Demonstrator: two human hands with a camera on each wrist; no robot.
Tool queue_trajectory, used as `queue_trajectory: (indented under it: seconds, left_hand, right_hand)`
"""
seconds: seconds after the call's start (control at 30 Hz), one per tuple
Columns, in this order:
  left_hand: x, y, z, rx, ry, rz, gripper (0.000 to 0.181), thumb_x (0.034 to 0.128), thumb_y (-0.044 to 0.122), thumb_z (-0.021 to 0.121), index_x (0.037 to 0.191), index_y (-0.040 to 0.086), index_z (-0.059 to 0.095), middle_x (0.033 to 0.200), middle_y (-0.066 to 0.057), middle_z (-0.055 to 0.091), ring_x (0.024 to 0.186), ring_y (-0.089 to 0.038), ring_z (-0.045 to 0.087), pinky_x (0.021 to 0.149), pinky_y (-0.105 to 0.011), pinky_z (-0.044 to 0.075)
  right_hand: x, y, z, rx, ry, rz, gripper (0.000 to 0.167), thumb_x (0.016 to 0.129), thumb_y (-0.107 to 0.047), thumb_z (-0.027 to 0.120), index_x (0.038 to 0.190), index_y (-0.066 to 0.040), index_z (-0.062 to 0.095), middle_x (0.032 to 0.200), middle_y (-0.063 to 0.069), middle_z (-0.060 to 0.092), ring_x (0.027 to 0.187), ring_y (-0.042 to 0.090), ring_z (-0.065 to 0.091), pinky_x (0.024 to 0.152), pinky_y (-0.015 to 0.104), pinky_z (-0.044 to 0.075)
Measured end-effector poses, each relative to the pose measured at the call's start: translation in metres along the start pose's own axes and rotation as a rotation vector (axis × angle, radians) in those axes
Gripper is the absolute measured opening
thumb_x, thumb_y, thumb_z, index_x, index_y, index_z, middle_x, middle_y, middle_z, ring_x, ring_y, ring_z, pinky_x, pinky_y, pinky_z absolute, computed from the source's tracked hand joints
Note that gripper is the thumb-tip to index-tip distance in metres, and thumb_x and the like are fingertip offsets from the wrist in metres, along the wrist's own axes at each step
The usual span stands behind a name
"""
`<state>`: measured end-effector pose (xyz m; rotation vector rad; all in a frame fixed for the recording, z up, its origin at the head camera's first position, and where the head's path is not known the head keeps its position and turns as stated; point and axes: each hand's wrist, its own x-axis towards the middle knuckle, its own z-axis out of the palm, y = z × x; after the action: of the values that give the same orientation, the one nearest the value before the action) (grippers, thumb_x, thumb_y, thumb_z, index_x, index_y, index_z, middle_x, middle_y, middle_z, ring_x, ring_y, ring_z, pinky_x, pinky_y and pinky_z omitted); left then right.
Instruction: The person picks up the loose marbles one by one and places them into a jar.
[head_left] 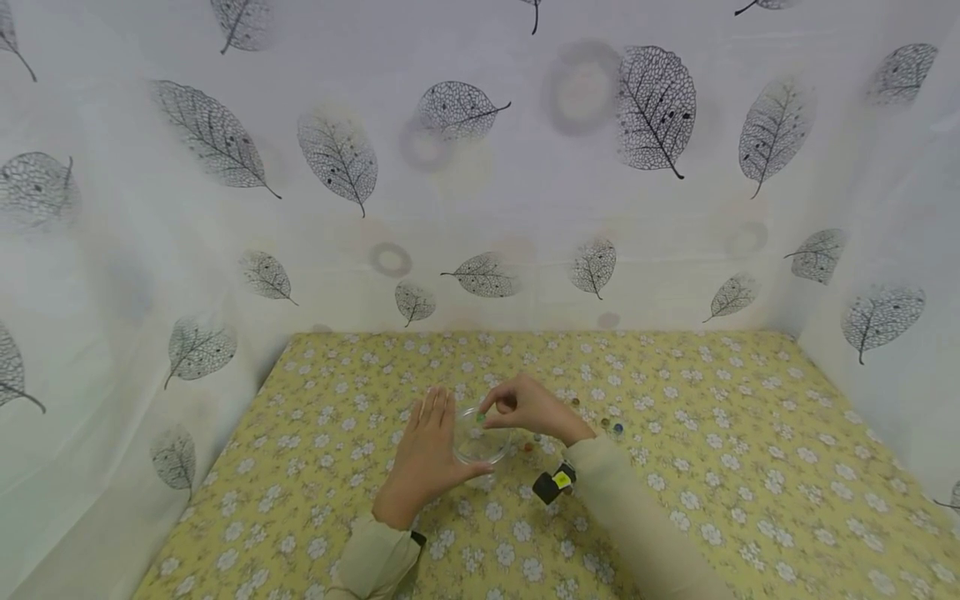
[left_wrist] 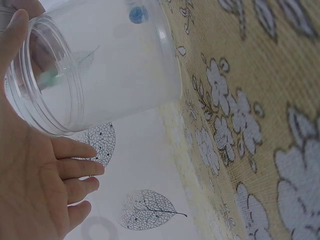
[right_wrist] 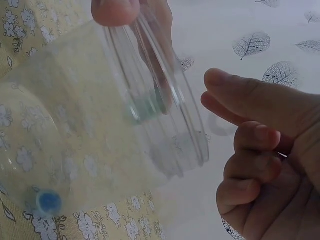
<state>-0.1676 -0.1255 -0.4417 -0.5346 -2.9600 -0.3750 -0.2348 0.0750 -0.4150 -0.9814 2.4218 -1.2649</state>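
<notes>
A green piece [head_left: 481, 417] is showing at the mouth of the jar [left_wrist: 120, 80] by the curled right hand [head_left: 531, 407], grip unclear, left hand [head_left: 429, 450] spread alongside, one blue piece [right_wrist: 48, 202] inside, others [head_left: 618, 429] remaining on the worktop [head_left: 787, 467].

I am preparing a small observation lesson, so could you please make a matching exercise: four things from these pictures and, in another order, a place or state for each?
Column one
1. plastic jar
2. blue piece inside the jar
3. green piece
4. orange piece

Column two
A. on the flowered tablecloth, outside the jar
B. seen through the jar, close to its open end
C. transparent, without a lid
D. near the jar's closed end

Right pairs: 1-C, 2-D, 3-B, 4-A
</notes>
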Motion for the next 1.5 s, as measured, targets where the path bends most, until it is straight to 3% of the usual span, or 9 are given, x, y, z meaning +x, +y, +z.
queue_trajectory:
  seconds: [0.73, 0.9, 1.27, 1.5]
  left_hand:
    - [0.002, 0.000, 0.003, -0.012, 0.007, -0.005, 0.117, 0.0701, 0.074, 0.060, 0.147, -0.005, 0.023, 0.155, -0.021, 0.018, 0.145, -0.034, 0.017, 0.119, -0.051, 0.016]
    - [0.002, 0.001, 0.003, -0.004, 0.003, -0.005, 0.116, 0.0708, 0.075, 0.059, 0.147, -0.005, 0.023, 0.155, -0.021, 0.018, 0.145, -0.034, 0.017, 0.119, -0.051, 0.017]
    - [0.001, 0.002, 0.002, 0.011, -0.014, -0.021, 0.116, 0.0716, 0.076, 0.056, 0.148, -0.004, 0.021, 0.156, -0.020, 0.017, 0.145, -0.035, 0.017, 0.119, -0.051, 0.016]
    - [0.001, 0.002, 0.002, 0.004, -0.022, -0.033, 0.117, 0.0712, 0.076, 0.057, 0.148, -0.003, 0.020, 0.156, -0.019, 0.015, 0.146, -0.034, 0.014, 0.120, -0.050, 0.014]
  right_hand:
    - [-0.004, 0.002, -0.007, -0.037, 0.017, -0.004, 0.010, 0.085, -0.017, 0.070, 0.095, -0.014, 0.073, 0.054, -0.006, 0.042, 0.046, 0.004, 0.029, 0.052, 0.019, 0.040]
    - [-0.014, 0.002, -0.016, -0.067, 0.047, -0.019, 0.015, 0.086, -0.021, 0.069, 0.097, -0.011, 0.073, 0.056, -0.007, 0.040, 0.047, 0.003, 0.029, 0.053, 0.020, 0.040]
    - [-0.048, 0.014, -0.047, -0.090, 0.103, 0.058, 0.021, 0.087, -0.023, 0.068, 0.102, -0.009, 0.071, 0.056, -0.008, 0.037, 0.048, 0.003, 0.028, 0.061, 0.023, 0.044]
    - [-0.068, 0.026, -0.065, -0.127, 0.145, 0.114, 0.021, 0.086, -0.023, 0.068, 0.100, -0.008, 0.071, 0.056, -0.007, 0.039, 0.047, 0.003, 0.027, 0.055, 0.023, 0.040]
